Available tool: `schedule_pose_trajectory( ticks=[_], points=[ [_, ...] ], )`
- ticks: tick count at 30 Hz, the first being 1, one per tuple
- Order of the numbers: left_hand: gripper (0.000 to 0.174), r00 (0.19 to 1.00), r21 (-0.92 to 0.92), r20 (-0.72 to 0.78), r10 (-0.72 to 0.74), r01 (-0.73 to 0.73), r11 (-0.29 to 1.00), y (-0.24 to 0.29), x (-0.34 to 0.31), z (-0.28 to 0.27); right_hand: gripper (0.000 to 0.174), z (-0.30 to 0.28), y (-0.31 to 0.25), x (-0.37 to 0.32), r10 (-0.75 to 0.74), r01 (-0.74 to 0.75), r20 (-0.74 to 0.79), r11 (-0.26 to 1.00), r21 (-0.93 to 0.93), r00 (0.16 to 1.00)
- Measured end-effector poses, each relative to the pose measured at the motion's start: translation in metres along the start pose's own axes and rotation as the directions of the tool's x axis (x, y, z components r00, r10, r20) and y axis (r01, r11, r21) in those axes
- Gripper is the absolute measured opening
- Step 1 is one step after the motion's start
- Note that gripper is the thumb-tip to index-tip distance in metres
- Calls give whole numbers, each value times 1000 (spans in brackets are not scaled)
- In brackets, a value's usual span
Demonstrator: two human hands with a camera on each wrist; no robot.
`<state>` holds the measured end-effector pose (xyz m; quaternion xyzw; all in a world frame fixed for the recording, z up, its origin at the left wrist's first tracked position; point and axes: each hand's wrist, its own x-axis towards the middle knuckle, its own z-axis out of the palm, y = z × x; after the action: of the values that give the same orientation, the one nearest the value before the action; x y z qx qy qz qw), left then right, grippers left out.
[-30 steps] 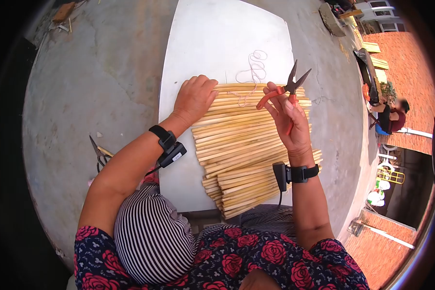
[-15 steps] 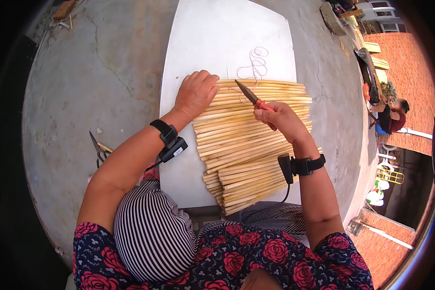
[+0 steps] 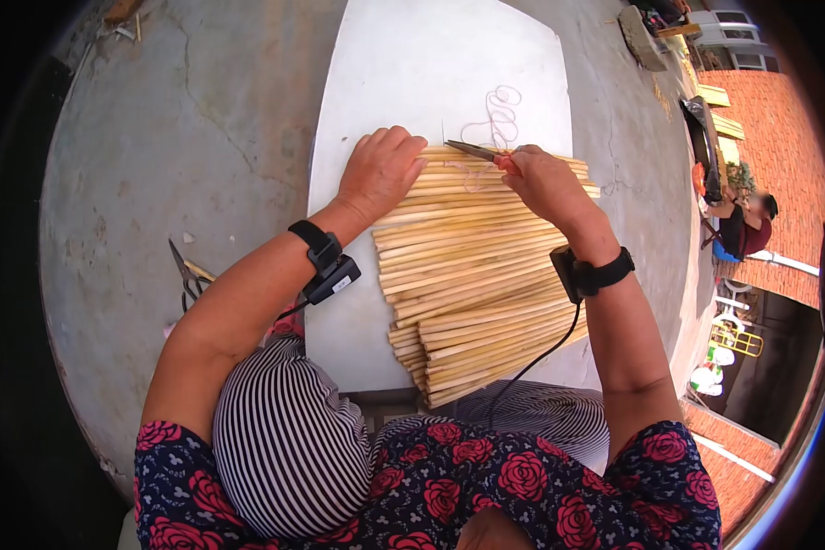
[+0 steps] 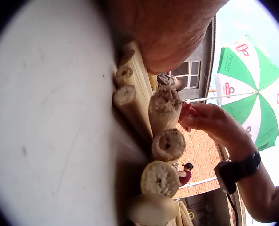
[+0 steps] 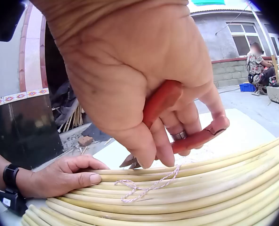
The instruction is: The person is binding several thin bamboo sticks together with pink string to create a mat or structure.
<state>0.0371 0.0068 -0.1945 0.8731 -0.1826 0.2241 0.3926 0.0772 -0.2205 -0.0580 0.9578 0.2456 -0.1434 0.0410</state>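
The stalks [image 3: 477, 257] under the fingers of the left hand [image 3: 376, 174] look like peeled cane: pale, smooth and faintly glossy along their length, rough and pithy at the cut ends beside the fingertips. The shears [image 5: 160, 101] inside the curled fingers of the right hand [image 5: 144, 70] have smooth red plastic handles with a slight sheen and dull dark metal blades past the fingertips. Just below those fingers lies thin, fuzzy twisted twine [image 5: 146, 187]. One finger wears a shiny metal ring [image 5: 179, 136]. Beyond the fingers the board [image 3: 431, 73] is white, smooth and matt.
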Motion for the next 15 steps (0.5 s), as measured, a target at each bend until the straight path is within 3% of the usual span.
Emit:
schedule_pose_trajectory(
  ticks=[4, 7, 11, 15],
  points=[
    [24, 1000, 14, 1, 4, -4, 1000, 0, 0, 0, 18, -14, -1, 12, -2, 9, 108, 998, -70, 994],
    [25, 1000, 13, 11, -3, 3, 1000, 0, 0, 0, 19, -26, -3, 21, -141, 146, 132, 989, -30, 981],
    [25, 1000, 16, 20, -11, 11, 1000, 1, 0, -1, 29, -32, -1, 24, -137, 142, 151, 990, -17, 979],
    [25, 1000, 17, 21, -11, 11, 1000, 3, 1, -2, 38, -42, -9, 33, 9, -25, 295, 998, 49, 956]
  ],
)
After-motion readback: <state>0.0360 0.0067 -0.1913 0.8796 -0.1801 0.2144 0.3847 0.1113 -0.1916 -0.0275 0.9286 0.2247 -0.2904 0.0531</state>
